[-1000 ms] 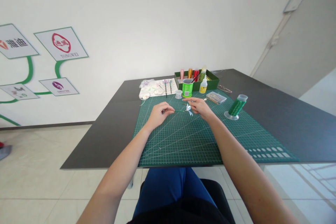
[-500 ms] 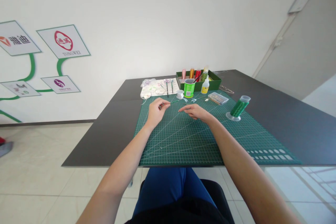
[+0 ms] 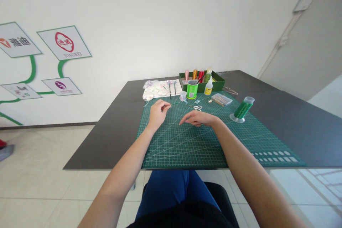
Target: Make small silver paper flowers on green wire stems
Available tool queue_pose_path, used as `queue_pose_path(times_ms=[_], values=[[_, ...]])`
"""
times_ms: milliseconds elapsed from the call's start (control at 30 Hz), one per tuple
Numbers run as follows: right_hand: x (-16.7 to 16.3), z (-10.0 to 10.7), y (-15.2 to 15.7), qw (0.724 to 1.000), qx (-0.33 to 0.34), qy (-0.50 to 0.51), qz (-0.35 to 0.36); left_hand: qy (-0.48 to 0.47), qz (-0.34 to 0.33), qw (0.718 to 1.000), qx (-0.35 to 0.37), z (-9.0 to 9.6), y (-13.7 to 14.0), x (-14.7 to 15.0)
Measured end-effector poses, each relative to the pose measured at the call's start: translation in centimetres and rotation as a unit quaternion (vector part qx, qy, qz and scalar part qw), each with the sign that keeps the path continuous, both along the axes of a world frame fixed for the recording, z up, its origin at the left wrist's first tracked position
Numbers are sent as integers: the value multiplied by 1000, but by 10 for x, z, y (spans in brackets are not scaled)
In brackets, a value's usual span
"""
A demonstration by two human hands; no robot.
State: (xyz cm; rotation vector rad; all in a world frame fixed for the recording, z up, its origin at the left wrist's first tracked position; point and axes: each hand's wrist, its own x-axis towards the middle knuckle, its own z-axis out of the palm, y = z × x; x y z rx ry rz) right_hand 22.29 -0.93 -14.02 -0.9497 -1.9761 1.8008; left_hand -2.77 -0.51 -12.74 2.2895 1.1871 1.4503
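Note:
My left hand [image 3: 158,114] is closed in a pinch around one end of a thin green stem [image 3: 175,103], which points right over the cutting mat [image 3: 171,142]. To its right, my right hand [image 3: 197,118] hovers palm down above the mat, the forefinger reaching left and the other fingers curled under. Its fingertips look pressed together; whatever they hold is too fine to make out. Just beyond that hand lie small scissors [image 3: 198,107] with white handles. A spool of green thread [image 3: 243,109] stands on the mat at the right.
Behind are a white tape roll [image 3: 183,96], a green can [image 3: 192,89], a glue bottle [image 3: 208,87] and a green box [image 3: 220,84] with thread spools. A clear case [image 3: 222,99] lies right of them. White cloth [image 3: 160,89] bears flower pieces at back left.
My right hand has drawn back toward me and slightly left, uncovering the scissors. My left hand has shifted a little left with the green stem.

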Motion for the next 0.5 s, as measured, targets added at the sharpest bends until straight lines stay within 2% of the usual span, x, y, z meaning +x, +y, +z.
queue_pose_path(times_ms=[267, 500], values=[[2, 3, -1, 995, -33, 73, 56, 41, 11, 999, -6, -2, 2, -1], [6, 1, -2, 988, -47, 143, 42, 62, 8, 998, -19, -5, 3, -1]])
